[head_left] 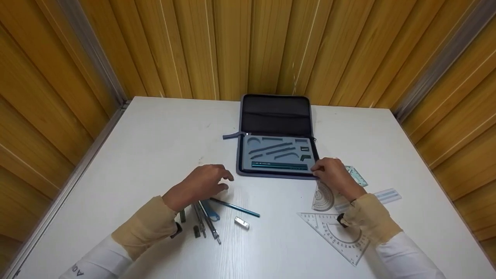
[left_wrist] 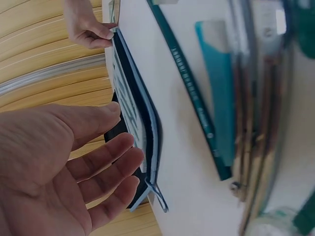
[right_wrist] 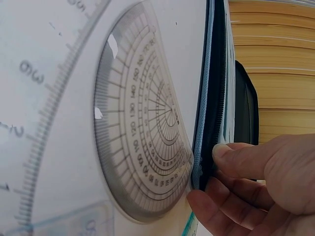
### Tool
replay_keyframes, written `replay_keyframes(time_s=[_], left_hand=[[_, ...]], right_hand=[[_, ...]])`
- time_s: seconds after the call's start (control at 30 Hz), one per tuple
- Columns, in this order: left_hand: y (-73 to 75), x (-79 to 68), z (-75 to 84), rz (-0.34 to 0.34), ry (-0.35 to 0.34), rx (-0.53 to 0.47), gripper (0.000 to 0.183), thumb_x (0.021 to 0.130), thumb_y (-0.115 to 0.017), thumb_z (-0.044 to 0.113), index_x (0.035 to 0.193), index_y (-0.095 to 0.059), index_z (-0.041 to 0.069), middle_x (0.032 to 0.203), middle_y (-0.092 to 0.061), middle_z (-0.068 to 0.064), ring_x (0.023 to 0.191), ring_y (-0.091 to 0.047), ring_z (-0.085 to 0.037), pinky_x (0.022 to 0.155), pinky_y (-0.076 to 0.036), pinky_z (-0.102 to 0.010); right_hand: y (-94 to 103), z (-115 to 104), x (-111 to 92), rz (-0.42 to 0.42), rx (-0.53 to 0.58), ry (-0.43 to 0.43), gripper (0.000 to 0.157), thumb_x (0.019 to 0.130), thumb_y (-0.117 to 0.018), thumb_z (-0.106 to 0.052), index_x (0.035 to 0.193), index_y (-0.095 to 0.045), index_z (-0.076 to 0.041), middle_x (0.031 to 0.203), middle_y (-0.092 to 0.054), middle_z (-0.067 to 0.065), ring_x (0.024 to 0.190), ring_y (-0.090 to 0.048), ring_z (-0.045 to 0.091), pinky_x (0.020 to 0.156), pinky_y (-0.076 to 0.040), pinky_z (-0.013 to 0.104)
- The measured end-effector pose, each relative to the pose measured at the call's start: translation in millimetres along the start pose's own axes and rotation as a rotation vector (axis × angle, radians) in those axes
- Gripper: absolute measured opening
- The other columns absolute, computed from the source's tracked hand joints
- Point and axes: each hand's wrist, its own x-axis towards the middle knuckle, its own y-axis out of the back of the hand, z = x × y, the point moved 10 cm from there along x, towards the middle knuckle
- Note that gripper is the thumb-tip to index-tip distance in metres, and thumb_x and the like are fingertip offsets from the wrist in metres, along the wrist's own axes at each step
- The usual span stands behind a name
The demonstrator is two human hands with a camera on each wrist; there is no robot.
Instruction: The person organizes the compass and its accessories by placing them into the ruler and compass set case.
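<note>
A dark zip case (head_left: 276,104) lies open, its lid folded back and a grey foam tray (head_left: 285,140) in its base. Two teal pencils (head_left: 279,166) fill the tray's front slot. At the case's front right corner my right hand (head_left: 334,174) pinches the zipped edge (right_wrist: 198,164) between thumb and fingers. My left hand (head_left: 201,182) hovers left of the case, fingers loosely bent and holding nothing. Under and beside it lie a teal pencil (head_left: 238,208), metal compasses (head_left: 211,226) and a flat blue piece (left_wrist: 216,88). A semicircular protractor (right_wrist: 142,113) lies by the right hand.
A clear set square (head_left: 341,234) sits below the right wrist, with a clear ruler (head_left: 387,196) and a small green-tinted ruler (head_left: 357,176) nearby. A small whitish block (head_left: 241,223) lies front centre. Wood-patterned panels (head_left: 263,46) stand behind the white table (head_left: 170,131).
</note>
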Motion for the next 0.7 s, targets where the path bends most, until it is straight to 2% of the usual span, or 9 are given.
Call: replay_keyframes(time_s=[0.3,0.7], left_hand=[[-13.3,-22.6,-6.5,0.001,0.016,0.057,0.023,0.087,-0.083,0.007,0.11,-0.08,0.011,0.107,-0.075,-0.005,0.098,-0.07,-0.02,0.087,-0.058,-0.038],[-25.2,-36.1,-4.1,0.011,-0.006,0.132,0.023,0.085,-0.085,0.01,0.107,-0.082,0.015,0.101,-0.076,-0.003,0.091,-0.067,-0.018,0.082,-0.055,-0.039]], right_hand=[[2.4,-1,0,0.012,-0.005,0.011,0.009,0.092,-0.072,0.006,0.097,-0.078,0.002,0.104,-0.072,0.021,0.102,-0.067,0.039,0.086,-0.056,0.051],[0.1,0,0,0.002,0.002,-0.001,0.01,0.093,-0.07,0.006,0.098,-0.078,0.003,0.106,-0.072,0.022,0.103,-0.067,0.039,0.088,-0.055,0.052]])
